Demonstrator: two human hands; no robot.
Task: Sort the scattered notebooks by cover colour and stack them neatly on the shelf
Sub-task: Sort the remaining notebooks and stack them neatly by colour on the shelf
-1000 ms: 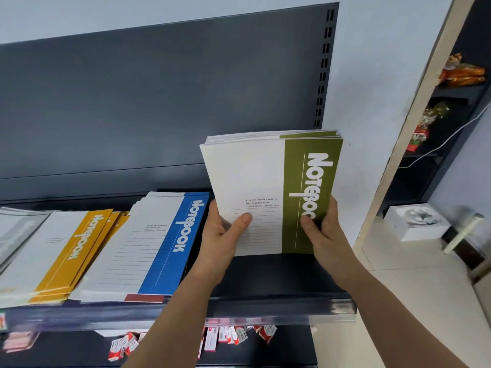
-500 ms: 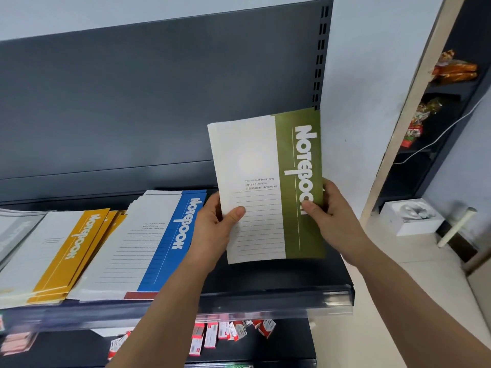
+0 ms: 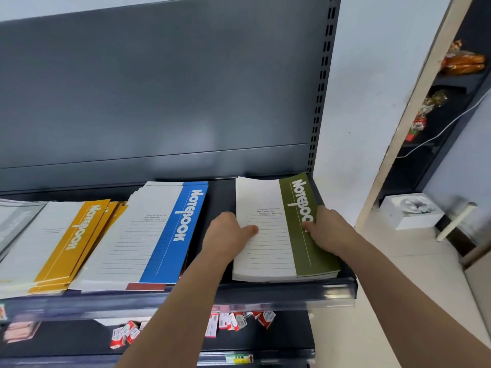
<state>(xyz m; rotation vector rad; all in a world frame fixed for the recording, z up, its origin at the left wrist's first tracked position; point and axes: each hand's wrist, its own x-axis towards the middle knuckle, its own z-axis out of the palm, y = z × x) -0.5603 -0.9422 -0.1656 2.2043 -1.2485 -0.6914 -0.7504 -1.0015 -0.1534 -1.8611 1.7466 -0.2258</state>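
I see the green notebooks lying flat at the right end of the shelf, well right of the blue stack. Their long axis runs front to back. My left hand clasps their left edge, thumb on the cover; my right hand clasps the green spine side. Both sit equally close, so I judge squaring comes next.

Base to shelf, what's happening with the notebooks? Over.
Left hand, right hand both on green-striped notebook stack. Stack flat on dark metal shelf, beside blue-striped stack. Nothing blocking.
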